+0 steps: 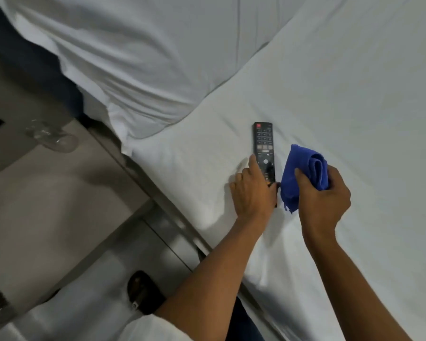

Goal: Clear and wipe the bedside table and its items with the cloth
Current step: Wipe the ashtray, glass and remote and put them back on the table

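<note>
Blue bunched cloth (305, 173) gripped in right hand (322, 195) — left hand (252, 193) closed around slim black remote (264, 148) on smooth white sheet (354, 94).

Blue cloth (305, 175), black remote (263, 143) with red button, white bedsheet (329, 94), grey bedside table (47, 205)

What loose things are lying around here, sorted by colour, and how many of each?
Black: 1, the remote control on the bed, under the left hand.
Blue: 1, the cloth bunched in the right hand.
Clear: 1, the glass lying on the bedside table.
White: 1, the pillow.
Total: 4
</note>
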